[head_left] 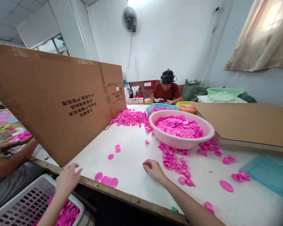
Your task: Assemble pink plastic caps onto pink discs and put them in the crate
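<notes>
My left hand [68,180] hangs open over the table's wooden front edge [108,188], above a grey plastic crate [25,204] holding pink plastic discs [66,215]. A few loose discs [106,180] lie just right of it, not touching it. My right hand [153,171] rests curled on the white table [132,169], beside a scattered pile of pink discs [175,166]. Its fingers hide whatever may lie inside them. Behind that pile, a pale pink basin [172,140] is heaped with more discs.
Upright cardboard sheets [56,103] stand at the table's left, and another [245,122] lies at right. A teal tray [271,172] sits at right. A gloved person [166,95] works across the table, near blue and yellow containers. Another person's arm [11,163] shows at left.
</notes>
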Motion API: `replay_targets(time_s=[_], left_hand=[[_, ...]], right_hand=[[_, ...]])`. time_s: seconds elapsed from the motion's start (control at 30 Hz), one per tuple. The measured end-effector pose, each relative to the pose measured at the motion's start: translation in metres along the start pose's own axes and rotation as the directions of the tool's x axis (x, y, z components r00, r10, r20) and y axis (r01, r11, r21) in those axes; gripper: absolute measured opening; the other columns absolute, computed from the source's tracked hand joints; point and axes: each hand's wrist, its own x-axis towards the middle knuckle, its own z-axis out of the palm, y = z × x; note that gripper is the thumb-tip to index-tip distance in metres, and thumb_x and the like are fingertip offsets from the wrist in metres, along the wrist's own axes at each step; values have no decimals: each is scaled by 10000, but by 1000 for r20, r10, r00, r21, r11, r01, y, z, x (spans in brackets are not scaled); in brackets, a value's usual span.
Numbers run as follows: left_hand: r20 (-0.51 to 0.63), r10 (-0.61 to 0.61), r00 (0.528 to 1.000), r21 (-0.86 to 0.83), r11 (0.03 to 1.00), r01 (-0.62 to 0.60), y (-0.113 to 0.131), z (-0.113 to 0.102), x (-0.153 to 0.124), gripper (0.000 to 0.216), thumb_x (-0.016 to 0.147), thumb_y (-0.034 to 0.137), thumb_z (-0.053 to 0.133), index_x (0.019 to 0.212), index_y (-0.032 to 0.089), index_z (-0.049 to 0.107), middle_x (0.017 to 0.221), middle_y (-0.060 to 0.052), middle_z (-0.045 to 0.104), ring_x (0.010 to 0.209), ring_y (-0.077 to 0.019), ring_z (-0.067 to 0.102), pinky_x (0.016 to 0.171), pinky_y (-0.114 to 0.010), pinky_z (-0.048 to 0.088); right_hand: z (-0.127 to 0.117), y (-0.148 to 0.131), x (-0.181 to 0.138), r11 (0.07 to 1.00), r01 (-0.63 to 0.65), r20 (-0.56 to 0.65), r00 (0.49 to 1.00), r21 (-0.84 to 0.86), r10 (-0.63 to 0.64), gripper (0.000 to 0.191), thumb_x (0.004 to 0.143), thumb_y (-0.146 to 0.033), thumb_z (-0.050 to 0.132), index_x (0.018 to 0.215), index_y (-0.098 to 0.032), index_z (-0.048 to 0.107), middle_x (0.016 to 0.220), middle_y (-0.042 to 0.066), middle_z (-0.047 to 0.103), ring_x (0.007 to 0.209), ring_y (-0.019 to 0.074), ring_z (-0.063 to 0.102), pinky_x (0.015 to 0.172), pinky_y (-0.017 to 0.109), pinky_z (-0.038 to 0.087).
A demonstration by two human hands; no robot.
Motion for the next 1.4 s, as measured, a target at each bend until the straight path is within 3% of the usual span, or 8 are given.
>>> replay_targets(time_s=[0.33,0.47,0.6,0.73,0.87,1.03,1.13,1.4], left_hand=[[147,255,956,-400,899,-178,169,34,27,249,802,237,339,891,118,538,899,-121,571,865,-204,537,749,-310,383],[124,538,833,-720,627,-298,217,29,-13,250,776,322,431,988,196,471,719,-4,582,675,-126,557,642,-237,411],[237,632,738,-970,196,144,268,20,-46,318,698,452,519,846,185,429,565,48,503,494,-88,505,509,-209,393],[432,695,575,-836,70,545,307,12,-52,325,718,485,482,734,170,407,559,36,500,456,-50,469,506,-190,394],[247,766,594,-969,183,167,338,7,-61,344,808,497,295,796,178,424,655,-11,557,538,-98,526,557,-247,417],[-40,748,663,-687,461,-562,366,9,-76,289,775,404,427,957,190,493,986,-90,516,899,-215,498,765,-337,369],[-3,767,642,-585,519,-623,365,17,-76,229,773,306,437,953,184,508,1014,-93,489,904,-214,488,749,-320,369],[-124,780,613,-838,249,-486,299,36,-47,202,742,216,438,936,202,492,866,-32,493,766,-123,491,678,-230,402]], right_hand=[[0,12,-15,999,-27,-25,999,25,27,194,719,-154,443,814,-143,612,662,24,590,553,118,535,544,221,416],[-2,3,-13,993,69,-98,993,98,-59,396,775,-181,418,1167,-204,472,1025,72,540,596,93,555,589,235,468],[-18,-10,-20,970,237,-172,959,50,-225,308,812,-201,409,1082,-233,554,1023,59,562,895,152,544,802,281,444],[-49,-6,-43,978,198,-212,960,60,-181,252,762,-269,515,987,-197,604,974,68,590,885,182,551,770,288,467],[-77,12,-61,995,81,-436,895,-55,-97,225,771,-330,492,863,-173,625,794,69,612,715,175,567,666,272,474],[-95,23,-66,995,-66,-780,618,74,99,414,799,-417,405,1079,-125,489,797,81,587,631,158,559,579,247,468],[-94,22,-64,988,-59,-764,628,141,147,465,788,-422,412,1150,-132,440,752,61,571,575,146,552,528,239,464],[-82,23,-58,960,40,-619,771,278,148,396,732,-459,504,987,-158,477,658,12,532,552,145,558,540,256,477]])
